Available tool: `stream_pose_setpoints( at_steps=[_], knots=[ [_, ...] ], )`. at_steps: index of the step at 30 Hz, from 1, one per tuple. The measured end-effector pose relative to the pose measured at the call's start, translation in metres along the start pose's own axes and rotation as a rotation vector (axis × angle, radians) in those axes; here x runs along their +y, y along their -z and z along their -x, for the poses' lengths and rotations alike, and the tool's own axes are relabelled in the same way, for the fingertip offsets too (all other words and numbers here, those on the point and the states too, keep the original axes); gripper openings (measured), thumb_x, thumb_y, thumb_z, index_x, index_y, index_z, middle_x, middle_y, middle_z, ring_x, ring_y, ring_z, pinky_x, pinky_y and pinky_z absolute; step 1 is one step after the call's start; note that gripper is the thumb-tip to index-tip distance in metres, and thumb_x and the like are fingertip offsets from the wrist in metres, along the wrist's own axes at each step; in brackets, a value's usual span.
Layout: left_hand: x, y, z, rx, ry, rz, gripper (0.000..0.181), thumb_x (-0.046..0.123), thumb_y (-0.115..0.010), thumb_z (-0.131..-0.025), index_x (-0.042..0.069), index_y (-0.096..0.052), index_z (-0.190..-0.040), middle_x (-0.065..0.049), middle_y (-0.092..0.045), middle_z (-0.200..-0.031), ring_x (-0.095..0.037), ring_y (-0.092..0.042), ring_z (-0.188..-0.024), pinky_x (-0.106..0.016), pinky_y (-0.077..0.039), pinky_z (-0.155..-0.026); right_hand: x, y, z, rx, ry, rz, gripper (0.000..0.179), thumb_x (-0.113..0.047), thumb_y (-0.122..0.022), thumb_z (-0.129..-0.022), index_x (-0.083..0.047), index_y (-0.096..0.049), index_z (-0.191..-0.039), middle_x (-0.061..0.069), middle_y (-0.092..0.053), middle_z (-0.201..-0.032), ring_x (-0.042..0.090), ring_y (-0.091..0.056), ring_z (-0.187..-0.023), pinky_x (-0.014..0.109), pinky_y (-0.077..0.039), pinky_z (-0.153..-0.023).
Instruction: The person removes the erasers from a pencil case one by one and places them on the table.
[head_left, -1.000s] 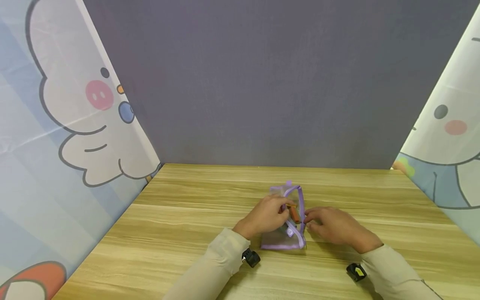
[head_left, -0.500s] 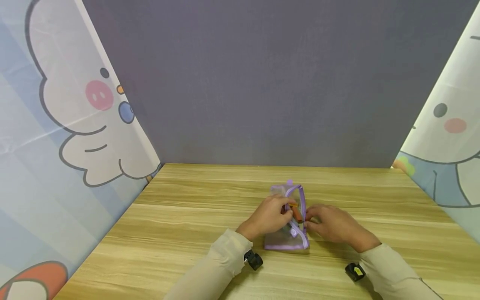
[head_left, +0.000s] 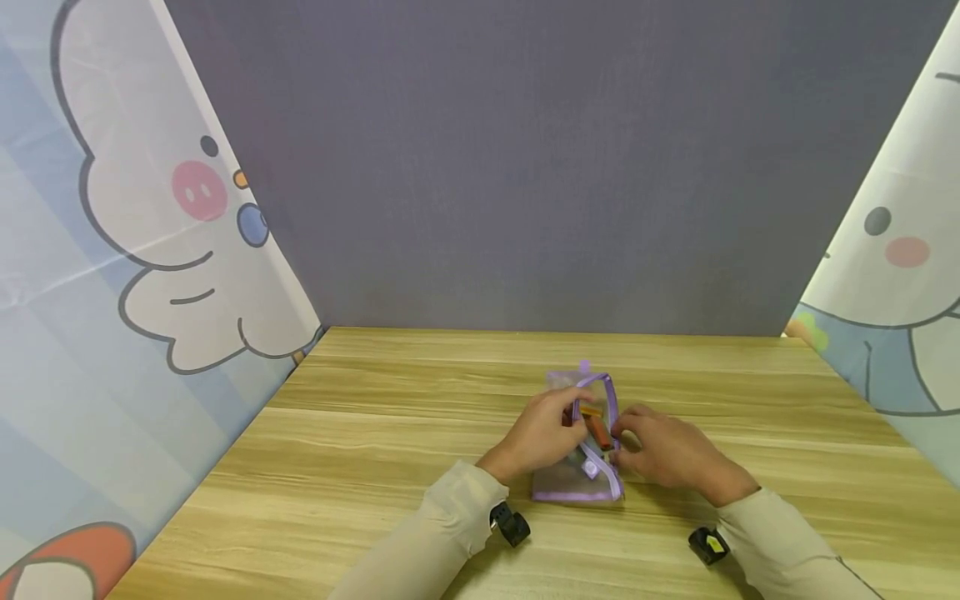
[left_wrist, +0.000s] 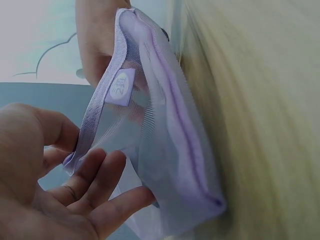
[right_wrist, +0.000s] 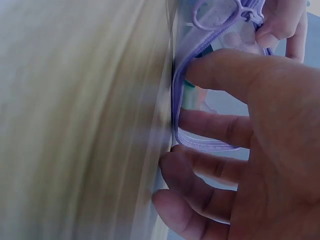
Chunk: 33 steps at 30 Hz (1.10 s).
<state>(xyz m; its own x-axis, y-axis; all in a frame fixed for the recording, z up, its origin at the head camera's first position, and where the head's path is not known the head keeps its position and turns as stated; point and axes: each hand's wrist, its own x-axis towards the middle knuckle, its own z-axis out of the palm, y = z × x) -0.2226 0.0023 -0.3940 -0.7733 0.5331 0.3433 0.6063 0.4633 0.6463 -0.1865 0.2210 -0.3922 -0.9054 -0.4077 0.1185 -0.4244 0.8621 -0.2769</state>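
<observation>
A see-through mesh zipper pouch [head_left: 573,479] with purple edging lies on the table, its mouth held apart toward the right. My left hand [head_left: 543,433] pinches the near-left edge of the mouth; in the left wrist view the thumb and a finger of the hand [left_wrist: 60,190] nip the purple border, other fingers spread against the mesh. Opposite it, my right hand [head_left: 671,450] grips the other zippered edge, and the right wrist view has the thumb and index finger of the hand [right_wrist: 280,130] on that zipper strip. Inside the mouth show an orange-red piece [head_left: 598,432] and a yellow-orange one [head_left: 591,411].
The wood-grain table [head_left: 375,400] runs back to a dark grey panel [head_left: 555,167]. Cartoon-printed sheets [head_left: 195,250] stand at the left and right. A round ring pull [right_wrist: 220,15] hangs on the zipper in the right wrist view.
The pouch has shifted a little to the right, and my left hand has moved along with it. Both hands keep their hold on the mouth's edges.
</observation>
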Motion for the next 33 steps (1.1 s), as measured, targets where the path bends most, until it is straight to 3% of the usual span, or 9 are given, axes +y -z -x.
stream_pose_setpoints(
  at_steps=[8,13,17,20,22,24,27,29,33],
  knots=[
    [-0.002,0.002,0.0,-0.03,0.008,-0.046,0.041,0.008,-0.066,-0.087,0.015,-0.067,-0.128,0.012,-0.056,-0.079,-0.001,-0.052,-0.072,-0.018,-0.044,-0.061,0.001,0.0,0.001,-0.025,-0.022,0.018,0.05,-0.043,-0.076,-0.087,-0.008,-0.068,-0.122,0.008,-0.059,-0.128,0.026,-0.067,-0.095,0.045,-0.055,-0.071],
    [-0.001,0.007,0.0,-0.082,0.018,-0.179,0.045,0.016,-0.064,-0.09,0.025,-0.066,-0.134,0.011,-0.056,-0.087,-0.003,-0.049,-0.066,-0.021,-0.042,-0.055,0.002,-0.001,0.001,-0.036,-0.035,0.038,0.056,-0.043,-0.076,-0.087,-0.004,-0.067,-0.126,0.009,-0.059,-0.128,0.024,-0.067,-0.093,0.043,-0.055,-0.069],
    [0.0,0.011,0.001,-0.116,0.064,-0.318,0.05,0.027,-0.062,-0.091,0.035,-0.06,-0.14,0.0,-0.062,-0.119,-0.009,-0.049,-0.058,-0.027,-0.041,-0.05,0.002,0.0,0.0,-0.036,-0.025,0.042,0.059,-0.045,-0.076,-0.086,-0.002,-0.067,-0.126,0.009,-0.059,-0.127,0.019,-0.065,-0.087,0.038,-0.054,-0.064],
    [-0.002,0.012,0.002,-0.132,0.076,-0.373,0.053,0.031,-0.063,-0.09,0.036,-0.057,-0.143,-0.007,-0.058,-0.136,-0.011,-0.052,-0.063,-0.029,-0.042,-0.052,0.001,0.0,0.001,-0.036,-0.021,0.035,0.059,-0.044,-0.076,-0.086,-0.002,-0.067,-0.126,0.009,-0.059,-0.127,0.018,-0.065,-0.086,0.038,-0.053,-0.063],
    [-0.004,0.014,0.002,-0.152,0.079,-0.373,0.056,0.032,-0.064,-0.09,0.035,-0.054,-0.145,-0.004,-0.062,-0.128,-0.011,-0.052,-0.063,-0.029,-0.042,-0.052,0.001,0.0,0.0,-0.037,-0.031,0.026,0.058,-0.043,-0.076,-0.086,-0.002,-0.067,-0.127,0.01,-0.059,-0.127,0.021,-0.066,-0.091,0.04,-0.055,-0.067],
    [-0.005,0.015,0.002,-0.17,0.083,-0.357,0.06,0.032,-0.066,-0.09,0.033,-0.051,-0.148,0.0,-0.065,-0.105,-0.009,-0.049,-0.061,-0.028,-0.041,-0.051,0.002,-0.001,0.0,-0.041,-0.043,0.016,0.057,-0.041,-0.077,-0.086,-0.002,-0.067,-0.127,0.011,-0.059,-0.128,0.026,-0.066,-0.095,0.044,-0.055,-0.071],
    [-0.007,0.018,0.002,-0.195,0.095,-0.324,0.067,0.032,-0.066,-0.089,0.031,-0.043,-0.153,0.004,-0.054,-0.079,-0.01,-0.045,-0.053,-0.029,-0.039,-0.047,0.002,-0.001,-0.001,-0.043,-0.061,0.001,0.056,-0.04,-0.076,-0.086,-0.003,-0.067,-0.127,0.012,-0.059,-0.128,0.032,-0.066,-0.101,0.049,-0.055,-0.077],
    [-0.008,0.018,0.002,-0.202,0.091,-0.323,0.071,0.031,-0.065,-0.089,0.032,-0.039,-0.155,0.005,-0.051,-0.073,-0.009,-0.044,-0.053,-0.029,-0.039,-0.047,0.003,-0.002,-0.001,-0.04,-0.059,-0.004,0.054,-0.039,-0.075,-0.087,-0.003,-0.067,-0.127,0.012,-0.059,-0.128,0.033,-0.065,-0.102,0.05,-0.055,-0.077],
    [-0.008,0.019,0.001,-0.216,0.061,-0.329,0.072,0.025,-0.06,-0.091,0.036,-0.033,-0.157,0.005,-0.054,-0.078,-0.009,-0.044,-0.051,-0.029,-0.04,-0.047,0.004,-0.001,-0.001,-0.032,-0.05,-0.005,0.053,-0.041,-0.073,-0.09,-0.003,-0.067,-0.127,0.013,-0.058,-0.127,0.034,-0.065,-0.102,0.05,-0.055,-0.079]
  ],
)
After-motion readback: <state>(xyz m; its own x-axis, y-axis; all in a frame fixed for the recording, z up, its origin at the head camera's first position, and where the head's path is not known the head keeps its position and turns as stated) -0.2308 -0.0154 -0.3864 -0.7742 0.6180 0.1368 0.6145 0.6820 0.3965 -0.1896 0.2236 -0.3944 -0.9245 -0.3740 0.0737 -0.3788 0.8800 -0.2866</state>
